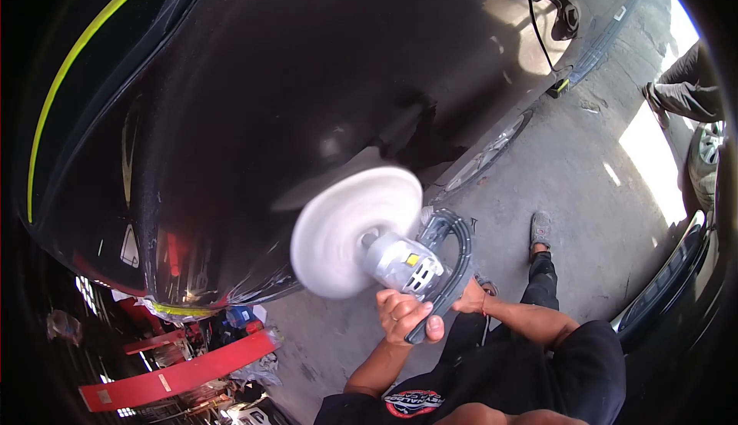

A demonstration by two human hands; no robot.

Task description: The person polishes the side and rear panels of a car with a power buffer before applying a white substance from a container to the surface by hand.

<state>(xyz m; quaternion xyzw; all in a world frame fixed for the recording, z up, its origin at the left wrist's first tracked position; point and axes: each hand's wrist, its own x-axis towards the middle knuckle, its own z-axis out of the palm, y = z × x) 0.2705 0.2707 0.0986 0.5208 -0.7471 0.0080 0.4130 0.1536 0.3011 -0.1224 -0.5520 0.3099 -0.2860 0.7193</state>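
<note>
A polisher [401,260] with a dark loop handle is held in front of a dark, glossy car body [307,64]. Its wide white pad [357,229] looks smeared, as if turning, and overlaps the lower edge of the car panel in this view. My left hand [405,317] is closed round the near end of the loop handle, thumb and fingertips showing. Behind the handle, my right hand [470,299] is closed on the polisher's rear part, its fingers mostly hidden.
Yellow-green tape [65,68] runs along the car's edge. A red panel [181,371] lies among clutter at the lower left. Another person's legs [684,87] and a second car's wheel [707,148] are on the right. Concrete floor [500,202] stretches beside the car.
</note>
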